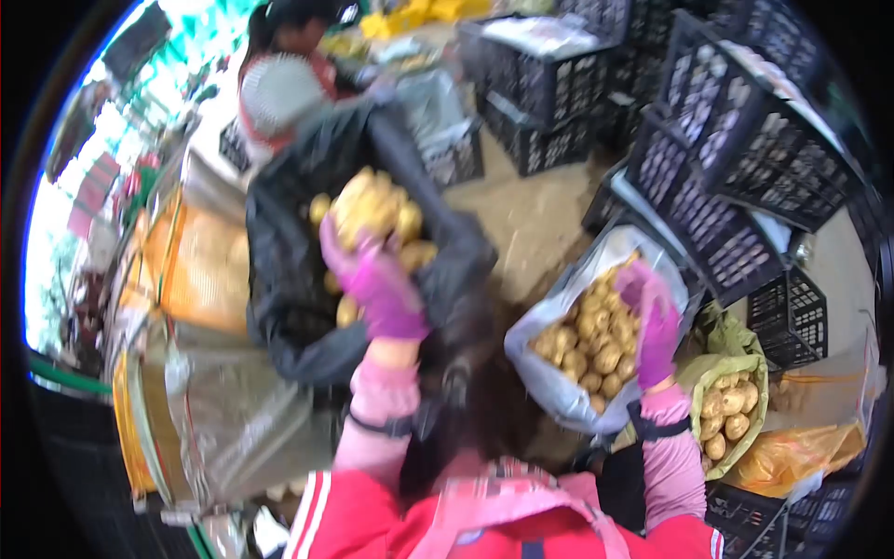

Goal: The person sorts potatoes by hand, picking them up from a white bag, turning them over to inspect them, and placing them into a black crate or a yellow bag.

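My left hand (372,281), in a purple glove, reaches into a crate lined with a black bag (279,270). Its fingers curl against a large, pale, lumpy potato (365,207), blurred by motion, above other potatoes (346,309) in the liner. My right hand (657,321), gloved in purple too, is at the right side of a second crate, lined with a whitish plastic bag (535,359). Small potatoes (591,340) fill that bag, and my fingertips point down at them along its right rim. Blur hides whether those fingers grip anything.
Black plastic crates (549,88) stand stacked ahead, with more crates (736,140) to the right. A green sack of larger potatoes (731,410) sits right of me. Filled orange mesh sacks (200,265) line the left. Another person (289,88) works beyond the black liner.
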`<state>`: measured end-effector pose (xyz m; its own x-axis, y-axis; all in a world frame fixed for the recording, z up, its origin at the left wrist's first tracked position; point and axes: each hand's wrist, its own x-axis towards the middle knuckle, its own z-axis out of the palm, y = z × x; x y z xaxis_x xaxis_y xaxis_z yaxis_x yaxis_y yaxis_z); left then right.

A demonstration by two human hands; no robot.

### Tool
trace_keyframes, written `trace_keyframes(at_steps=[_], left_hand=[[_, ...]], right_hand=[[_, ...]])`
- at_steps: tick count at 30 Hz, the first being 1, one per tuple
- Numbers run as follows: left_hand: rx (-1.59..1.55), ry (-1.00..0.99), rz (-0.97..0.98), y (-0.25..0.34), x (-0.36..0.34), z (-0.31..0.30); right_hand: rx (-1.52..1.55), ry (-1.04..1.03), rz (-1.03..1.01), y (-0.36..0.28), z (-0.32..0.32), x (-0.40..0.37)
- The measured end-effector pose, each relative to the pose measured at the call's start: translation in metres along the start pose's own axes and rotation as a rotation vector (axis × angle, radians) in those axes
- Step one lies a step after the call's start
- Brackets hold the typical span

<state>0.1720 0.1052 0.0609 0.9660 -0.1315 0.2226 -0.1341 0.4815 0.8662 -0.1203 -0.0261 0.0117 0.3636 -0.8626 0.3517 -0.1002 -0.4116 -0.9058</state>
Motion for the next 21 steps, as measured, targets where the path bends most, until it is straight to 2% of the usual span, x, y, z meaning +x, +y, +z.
trace_keyframes(at_steps=[1, 2, 3, 5, 6, 9, 12, 14, 16, 18, 19, 20, 21], left_hand=[[-0.047, 0.054, -0.050, 0.004, 0.009, -0.007], [-0.136, 0.040, -0.090, -0.017, 0.029, -0.031], [-0.182, 0.004, -0.230, -0.037, 0.055, -0.061], [0.199, 0.171, 0.001, -0.012, 0.048, -0.048], [0.359, 0.250, 0.242, 0.002, 0.033, -0.034], [0.335, 0.108, 0.572, 0.019, 0.007, -0.009], [0.075, -0.198, 0.306, 0.015, -0.030, 0.013], [0.100, -0.529, 0.126, 0.024, -0.053, 0.015], [0.041, -0.673, 0.179, 0.014, -0.072, 0.020], [0.120, -0.810, 0.214, 0.011, -0.081, 0.020], [0.070, -0.843, 0.170, -0.001, -0.085, 0.021], [0.049, -0.882, 0.100, 0.004, -0.087, 0.022], [0.042, -0.898, 0.080, 0.000, -0.088, 0.021]], right_hand=[[0.146, -0.014, 0.039, -0.002, 0.003, 0.000], [0.360, -0.022, 0.191, 0.002, 0.006, 0.001], [0.327, -0.030, 0.146, 0.006, 0.007, -0.001], [0.323, -0.037, 0.208, 0.021, 0.010, -0.003], [0.328, -0.034, 0.224, 0.026, 0.014, -0.002], [0.167, -0.146, 0.194, 0.069, 0.017, 0.003], [-0.373, -0.302, 0.101, 0.091, 0.022, -0.004], [-0.460, -0.576, 0.336, 0.130, 0.027, -0.012], [-0.829, -0.696, 0.409, 0.149, 0.033, -0.039], [-0.808, -0.814, 0.516, 0.234, 0.028, -0.082], [-0.802, -0.753, 0.683, 0.251, 0.026, -0.105], [-0.912, -0.928, 0.763, 0.292, 0.028, -0.121], [-0.838, -1.044, 0.725, 0.287, 0.018, -0.133]])
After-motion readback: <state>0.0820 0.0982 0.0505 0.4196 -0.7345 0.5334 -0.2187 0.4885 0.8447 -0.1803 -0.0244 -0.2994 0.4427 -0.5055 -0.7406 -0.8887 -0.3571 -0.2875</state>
